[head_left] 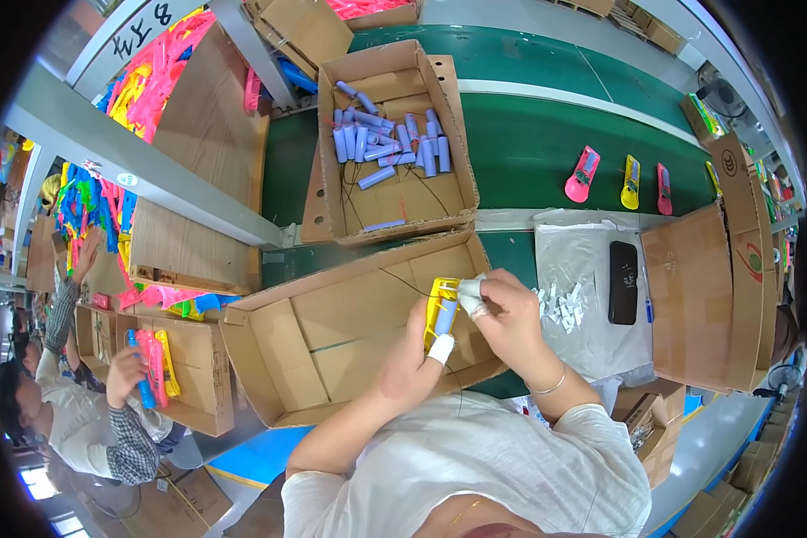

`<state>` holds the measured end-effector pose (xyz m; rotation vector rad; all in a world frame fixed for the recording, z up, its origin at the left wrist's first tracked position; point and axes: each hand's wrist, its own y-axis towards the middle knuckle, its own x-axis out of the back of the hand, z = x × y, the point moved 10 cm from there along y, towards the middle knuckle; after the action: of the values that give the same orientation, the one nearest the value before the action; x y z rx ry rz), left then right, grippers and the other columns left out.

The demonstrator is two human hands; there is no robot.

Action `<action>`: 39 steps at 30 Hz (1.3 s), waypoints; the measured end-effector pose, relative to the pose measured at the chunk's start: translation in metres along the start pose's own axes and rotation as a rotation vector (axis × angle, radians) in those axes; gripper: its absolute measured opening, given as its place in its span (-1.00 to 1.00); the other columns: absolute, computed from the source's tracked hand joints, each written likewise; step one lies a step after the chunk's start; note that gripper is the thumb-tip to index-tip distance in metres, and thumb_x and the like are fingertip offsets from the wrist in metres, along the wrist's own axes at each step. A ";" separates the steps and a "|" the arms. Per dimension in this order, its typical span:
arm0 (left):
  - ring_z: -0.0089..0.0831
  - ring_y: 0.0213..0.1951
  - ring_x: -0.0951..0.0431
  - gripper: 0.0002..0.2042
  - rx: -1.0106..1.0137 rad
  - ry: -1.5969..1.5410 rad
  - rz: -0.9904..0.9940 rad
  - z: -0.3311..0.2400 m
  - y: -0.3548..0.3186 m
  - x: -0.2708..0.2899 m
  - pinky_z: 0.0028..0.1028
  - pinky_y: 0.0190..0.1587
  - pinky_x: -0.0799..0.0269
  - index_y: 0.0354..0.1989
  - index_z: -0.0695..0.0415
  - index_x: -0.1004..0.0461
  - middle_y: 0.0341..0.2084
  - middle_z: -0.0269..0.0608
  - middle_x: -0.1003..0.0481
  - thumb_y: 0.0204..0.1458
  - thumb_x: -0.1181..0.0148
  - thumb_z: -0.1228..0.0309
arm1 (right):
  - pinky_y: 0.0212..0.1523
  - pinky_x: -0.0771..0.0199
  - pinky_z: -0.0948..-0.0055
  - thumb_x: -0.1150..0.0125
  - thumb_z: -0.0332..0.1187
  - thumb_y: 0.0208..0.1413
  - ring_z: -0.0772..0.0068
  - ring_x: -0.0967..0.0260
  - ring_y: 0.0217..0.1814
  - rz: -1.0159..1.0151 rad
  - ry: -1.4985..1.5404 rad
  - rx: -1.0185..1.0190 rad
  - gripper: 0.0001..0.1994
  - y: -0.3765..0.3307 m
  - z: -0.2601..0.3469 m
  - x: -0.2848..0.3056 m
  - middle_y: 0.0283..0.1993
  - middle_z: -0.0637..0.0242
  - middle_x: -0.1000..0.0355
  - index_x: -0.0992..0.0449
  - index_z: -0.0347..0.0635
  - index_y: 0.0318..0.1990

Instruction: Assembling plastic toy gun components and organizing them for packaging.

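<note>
Yellow plastic casing [432, 328], lilac cylindrical cell [445, 317] inside, held above the near cardboard box [289, 359]; left hand [403, 366] closed around the casing's lower part; right hand [514, 316], white-wrapped fingertips bunched at its upper end, exact grip hidden, cannot tell; more lilac cells [378, 153] loose in far carton [454, 193].

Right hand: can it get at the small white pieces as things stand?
Probably yes. The white pieces lie close to its right on the pale sheet, with nothing visible between. But the right hand looks occupied at the yellow plastic shell.
</note>
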<state>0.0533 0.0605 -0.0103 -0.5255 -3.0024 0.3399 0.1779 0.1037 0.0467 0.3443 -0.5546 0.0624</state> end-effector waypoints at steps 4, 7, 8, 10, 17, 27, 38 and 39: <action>-0.17 -0.04 -0.37 -0.45 0.018 0.106 0.038 -0.008 -0.001 -0.004 -0.35 0.03 -0.25 0.26 0.25 0.11 -0.03 0.02 -0.28 0.11 0.07 0.48 | -0.37 -0.44 0.57 -0.22 -0.53 -0.01 0.59 -0.37 -0.35 0.044 0.612 -0.394 -0.82 -0.001 -0.052 -0.021 -0.35 0.36 -0.38 -0.45 -0.33 -0.22; -0.17 -0.04 -0.37 -0.45 0.036 0.063 0.056 -0.003 -0.001 -0.006 -0.34 0.03 -0.26 0.26 0.24 0.11 -0.02 0.02 -0.27 0.11 0.08 0.48 | -0.37 -0.43 0.59 -0.24 -0.51 0.00 0.62 -0.36 -0.36 0.045 0.490 -0.343 -0.81 0.003 -0.046 -0.013 -0.36 0.37 -0.38 -0.45 -0.33 -0.21; -0.18 -0.04 -0.37 -0.44 0.052 -0.006 0.059 -0.001 -0.002 -0.007 -0.34 0.04 -0.26 0.27 0.24 0.12 -0.01 0.01 -0.26 0.11 0.07 0.48 | -0.39 -0.42 0.59 -0.25 -0.52 -0.02 0.59 -0.37 -0.38 0.080 0.277 -0.245 -0.81 0.004 -0.035 -0.009 -0.38 0.34 -0.38 -0.46 -0.32 -0.22; -0.18 -0.04 -0.38 -0.44 0.078 -0.122 0.053 0.001 -0.003 -0.007 -0.34 0.04 -0.26 0.27 0.23 0.11 -0.01 0.01 -0.26 0.11 0.07 0.48 | -0.42 -0.42 0.55 -0.26 -0.52 -0.07 0.44 -0.37 -0.42 0.054 0.159 -0.124 -0.82 0.006 -0.018 -0.004 -0.39 0.27 -0.38 -0.47 -0.30 -0.27; -0.15 -0.07 -0.40 -0.45 -0.022 -0.031 -0.001 -0.004 -0.003 -0.003 -0.32 -0.01 -0.31 0.26 0.23 0.10 -0.02 0.05 -0.27 0.09 0.06 0.49 | -0.46 -0.43 0.37 -0.30 -0.51 -0.24 0.19 -0.39 -0.42 -0.055 -0.208 0.293 -0.82 -0.002 0.022 0.008 -0.39 0.20 -0.39 -0.47 -0.22 -0.39; 0.15 -0.02 -0.34 -0.40 -0.194 0.450 -0.112 -0.031 -0.008 0.001 -0.23 0.00 -0.30 0.26 0.30 0.11 0.01 0.26 -0.25 0.03 0.05 0.54 | -0.44 -0.42 0.34 -0.30 -0.56 -0.27 0.12 -0.37 -0.40 -0.029 -0.193 0.351 -0.81 0.005 0.029 0.002 -0.36 0.13 -0.38 -0.42 -0.27 -0.43; -0.13 -0.42 -0.36 -0.28 -0.327 1.378 -0.326 -0.047 -0.013 0.005 -0.23 -0.38 -0.27 0.29 0.04 -0.03 -0.35 -0.07 -0.34 -0.16 -0.09 0.56 | 0.14 -0.31 0.35 0.06 -0.44 0.20 0.41 -0.29 0.12 0.190 1.179 -0.712 -0.65 -0.037 -0.058 -0.065 0.13 0.24 -0.26 -0.18 -0.21 0.14; -0.13 -0.42 -0.36 -0.28 -0.329 1.378 -0.325 -0.047 -0.013 0.006 -0.23 -0.38 -0.27 0.29 0.04 -0.03 -0.35 -0.07 -0.34 -0.16 -0.09 0.56 | 0.19 -0.27 0.36 0.07 -0.44 0.18 0.36 -0.24 0.19 0.255 1.248 -0.753 -0.56 -0.041 -0.060 -0.072 0.19 0.20 -0.21 -0.10 -0.21 0.22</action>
<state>0.0488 0.0606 0.0385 -0.1329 -1.7135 -0.4063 0.1527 0.0876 -0.0514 -0.5142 0.6335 0.2793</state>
